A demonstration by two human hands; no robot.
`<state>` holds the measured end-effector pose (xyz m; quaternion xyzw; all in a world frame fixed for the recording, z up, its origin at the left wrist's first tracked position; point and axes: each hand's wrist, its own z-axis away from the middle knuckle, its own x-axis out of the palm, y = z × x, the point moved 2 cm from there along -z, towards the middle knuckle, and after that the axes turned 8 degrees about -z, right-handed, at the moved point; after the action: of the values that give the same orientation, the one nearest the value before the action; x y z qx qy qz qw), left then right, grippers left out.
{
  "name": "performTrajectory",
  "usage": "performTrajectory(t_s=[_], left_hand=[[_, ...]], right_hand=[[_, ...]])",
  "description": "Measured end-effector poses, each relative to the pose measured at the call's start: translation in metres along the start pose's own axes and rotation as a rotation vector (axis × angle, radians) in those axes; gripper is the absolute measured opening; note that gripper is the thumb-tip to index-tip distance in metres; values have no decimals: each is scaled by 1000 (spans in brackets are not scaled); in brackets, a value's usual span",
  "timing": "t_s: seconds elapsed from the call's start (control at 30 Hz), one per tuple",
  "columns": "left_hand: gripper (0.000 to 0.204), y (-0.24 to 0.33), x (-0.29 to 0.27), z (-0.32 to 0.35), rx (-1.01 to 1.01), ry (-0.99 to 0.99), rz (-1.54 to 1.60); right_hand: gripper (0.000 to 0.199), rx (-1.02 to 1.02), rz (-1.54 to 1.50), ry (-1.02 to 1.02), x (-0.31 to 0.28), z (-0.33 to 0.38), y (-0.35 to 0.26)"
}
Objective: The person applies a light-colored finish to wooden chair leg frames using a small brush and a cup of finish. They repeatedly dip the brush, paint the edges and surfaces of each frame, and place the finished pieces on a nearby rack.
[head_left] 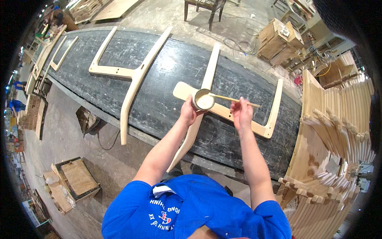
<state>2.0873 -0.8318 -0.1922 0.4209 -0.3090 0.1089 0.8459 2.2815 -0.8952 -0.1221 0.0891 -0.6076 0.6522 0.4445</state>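
Observation:
My left hand [188, 111] is wrapped round a small round cup [203, 104] with pale, cream-coloured stuff inside. Between the fingers of my right hand [242, 113] is a thin wooden stick [230, 98], its far left end dipping into the cup at the rim. Both hands are above a light wooden chair side frame [262, 128], which lies on a long dark table [159, 99]. The cup hides part of the frame's crosspiece. Left of it lies a second wooden frame [137, 75] of similar shape, with a curved leg reaching past the table's near edge.
More wooden frames [59, 59] lie at the table's far left end. Stacked curved wooden parts [334, 131] crowd the right side. A wooden box [79, 181] stands on the floor at lower left. Beyond the table are a dark chair [205, 6] and a wooden cabinet [278, 40].

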Motion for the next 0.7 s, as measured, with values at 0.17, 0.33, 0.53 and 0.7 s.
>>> performTrajectory(t_s=[0.17, 0.33, 0.53, 0.7], left_hand=[[52, 6, -60, 7, 23, 80, 56], [52, 14, -111, 42, 32, 178, 87], [52, 18, -143, 68, 79, 183, 132], [53, 17, -152, 80, 87, 203, 178]], right_hand=[[15, -353, 798, -196, 34, -38, -7], [15, -532, 1234, -385, 56, -55, 12], [14, -584, 1387, -488, 60, -72, 32], [12, -537, 1428, -519, 63, -72, 51]])
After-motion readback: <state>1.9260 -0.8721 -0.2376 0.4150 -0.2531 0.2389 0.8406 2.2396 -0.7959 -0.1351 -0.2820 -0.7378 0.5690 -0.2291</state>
